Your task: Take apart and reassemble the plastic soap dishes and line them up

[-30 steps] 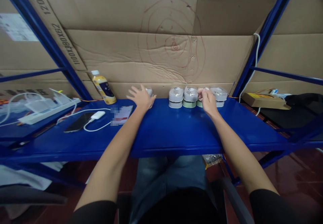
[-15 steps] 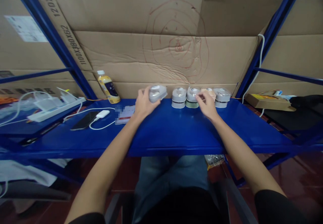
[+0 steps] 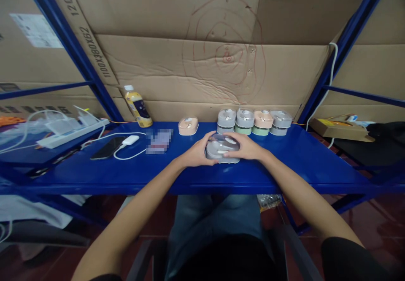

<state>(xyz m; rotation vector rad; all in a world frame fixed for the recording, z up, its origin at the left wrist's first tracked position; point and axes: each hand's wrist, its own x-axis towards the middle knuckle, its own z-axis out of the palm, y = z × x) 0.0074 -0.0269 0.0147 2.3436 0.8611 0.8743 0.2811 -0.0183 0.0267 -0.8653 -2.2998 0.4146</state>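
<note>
Between my two hands is a grey lidded box (image 3: 222, 147) with a clear domed top, at the middle of the blue table. My left hand (image 3: 200, 151) wraps its left side and my right hand (image 3: 247, 146) grips its right side, fingers curved around it. Behind it, against the cardboard, similar small boxes stand in stacks two high: a grey stack (image 3: 226, 120), a grey box on a green one (image 3: 244, 120), a peach box on a green one (image 3: 263, 120), and another grey stack (image 3: 280, 121). A single peach box (image 3: 188, 126) sits to the left.
A yellow bottle (image 3: 138, 107) stands at the back left. Nearer lie a black phone (image 3: 108, 148), a white charger (image 3: 130, 140) with its cable, and a blurred flat item (image 3: 159, 141). A white power strip (image 3: 72, 133) is farther left. Blue posts frame the table (image 3: 190, 179).
My left hand has brought the grey box rightward and nearer to me. My right hand has left the stacks and joined it on the box. The single peach box now shows.
</note>
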